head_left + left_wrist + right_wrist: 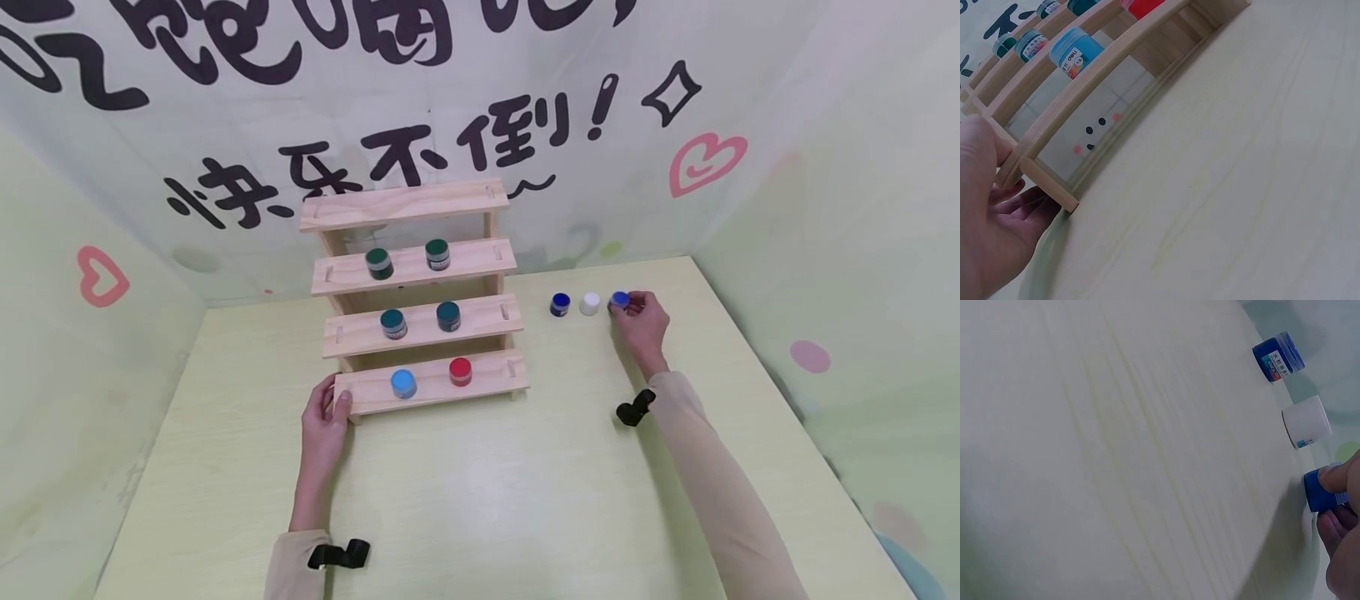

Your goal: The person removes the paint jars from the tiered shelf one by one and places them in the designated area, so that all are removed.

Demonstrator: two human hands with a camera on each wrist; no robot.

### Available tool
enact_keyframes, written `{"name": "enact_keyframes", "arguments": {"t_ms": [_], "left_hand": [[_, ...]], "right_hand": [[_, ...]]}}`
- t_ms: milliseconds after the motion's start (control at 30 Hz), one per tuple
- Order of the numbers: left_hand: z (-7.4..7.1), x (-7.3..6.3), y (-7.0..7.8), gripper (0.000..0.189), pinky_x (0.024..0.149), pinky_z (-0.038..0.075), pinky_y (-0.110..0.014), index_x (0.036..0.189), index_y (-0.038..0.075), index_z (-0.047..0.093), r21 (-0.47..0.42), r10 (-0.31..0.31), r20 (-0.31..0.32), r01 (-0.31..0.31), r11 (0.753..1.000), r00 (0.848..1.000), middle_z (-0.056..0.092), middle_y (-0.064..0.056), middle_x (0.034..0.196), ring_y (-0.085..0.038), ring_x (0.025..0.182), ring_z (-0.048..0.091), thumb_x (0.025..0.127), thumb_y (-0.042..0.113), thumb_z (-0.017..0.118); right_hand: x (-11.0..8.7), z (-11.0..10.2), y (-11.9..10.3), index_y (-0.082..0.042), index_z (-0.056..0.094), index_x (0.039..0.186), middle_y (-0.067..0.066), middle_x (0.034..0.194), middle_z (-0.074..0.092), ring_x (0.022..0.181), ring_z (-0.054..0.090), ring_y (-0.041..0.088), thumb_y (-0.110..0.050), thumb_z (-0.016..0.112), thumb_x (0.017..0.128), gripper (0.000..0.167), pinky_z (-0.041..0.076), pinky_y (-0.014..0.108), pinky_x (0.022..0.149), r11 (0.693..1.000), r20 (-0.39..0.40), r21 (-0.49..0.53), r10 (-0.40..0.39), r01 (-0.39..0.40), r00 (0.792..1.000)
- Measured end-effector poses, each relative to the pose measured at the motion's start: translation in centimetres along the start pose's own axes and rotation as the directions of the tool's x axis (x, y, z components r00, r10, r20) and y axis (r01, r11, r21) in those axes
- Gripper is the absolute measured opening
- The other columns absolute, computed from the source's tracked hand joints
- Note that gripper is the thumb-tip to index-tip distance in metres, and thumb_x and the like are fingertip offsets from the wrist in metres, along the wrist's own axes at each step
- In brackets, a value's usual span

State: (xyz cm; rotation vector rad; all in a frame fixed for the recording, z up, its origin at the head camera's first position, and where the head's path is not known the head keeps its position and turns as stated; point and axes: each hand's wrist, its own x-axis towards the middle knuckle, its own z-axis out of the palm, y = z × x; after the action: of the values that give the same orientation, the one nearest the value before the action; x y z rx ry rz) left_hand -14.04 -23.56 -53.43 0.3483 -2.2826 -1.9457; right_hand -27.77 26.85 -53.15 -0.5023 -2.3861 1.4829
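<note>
Pale wooden worktop (480, 500) in a green-walled corner
Back wall (750, 50) — black painted lettering (390, 158), pink hearts (707, 162) — evenly lit.

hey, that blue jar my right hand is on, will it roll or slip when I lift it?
The blue jar looks small, squat and rigid, so probably light. Standing upright, it seems unlikely to roll; on its side it likely would. The right hand pinches its smooth-looking cap, possibly slippery.

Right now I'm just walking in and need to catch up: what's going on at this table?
A person's right hand pinches a blue paint jar on the table, beside a white jar and a dark blue jar. Their left hand grips the bottom left corner of a stepped wooden rack, which holds six jars.
</note>
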Motion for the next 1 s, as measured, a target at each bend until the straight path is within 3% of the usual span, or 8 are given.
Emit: {"name": "enact_keyframes", "arguments": {"t_ms": [367,633,1000], "left_hand": [[0.0,0.1,-0.2,0.050,0.090,0.049,-0.003,0.153,-0.001,0.037,-0.004,0.000,0.003,0.000,1.000,1.000,0.050,-0.023,0.145,0.006,0.110,0.055,0.107,0.014,0.050],[-0.1,0.0,0.1,0.052,0.090,0.048,-0.002,0.154,0.002,0.036,-0.005,-0.017,0.008,0.017,1.000,1.000,0.048,-0.023,0.148,0.004,0.112,0.053,0.107,0.017,0.050],[-0.2,0.0,-0.2,0.050,0.090,0.048,-0.002,0.152,0.000,0.037,-0.008,0.013,0.005,-0.013,1.000,1.000,0.049,-0.023,0.147,0.006,0.112,0.053,0.107,0.016,0.051]], "right_hand": [[0.1,-0.6,-0.2,0.006,0.051,0.137,0.026,0.133,0.059,0.122,0.058,0.036,-0.011,0.069,0.095,0.049,0.049,0.043,0.110,0.999,0.030,-0.046,-0.024,0.025,0.999],[0.6,-1.3,-1.8,0.011,0.055,0.131,0.030,0.130,0.061,0.121,0.059,0.039,-0.008,0.070,0.092,0.046,0.050,0.043,0.109,0.983,-0.022,0.011,-0.185,0.185,0.983],[-0.4,-0.8,-5.1,0.009,0.063,0.123,0.026,0.120,0.067,0.111,0.065,0.036,-0.010,0.073,0.092,0.037,0.056,0.042,0.100,0.944,-0.082,0.110,-0.302,0.310,0.950]]}}
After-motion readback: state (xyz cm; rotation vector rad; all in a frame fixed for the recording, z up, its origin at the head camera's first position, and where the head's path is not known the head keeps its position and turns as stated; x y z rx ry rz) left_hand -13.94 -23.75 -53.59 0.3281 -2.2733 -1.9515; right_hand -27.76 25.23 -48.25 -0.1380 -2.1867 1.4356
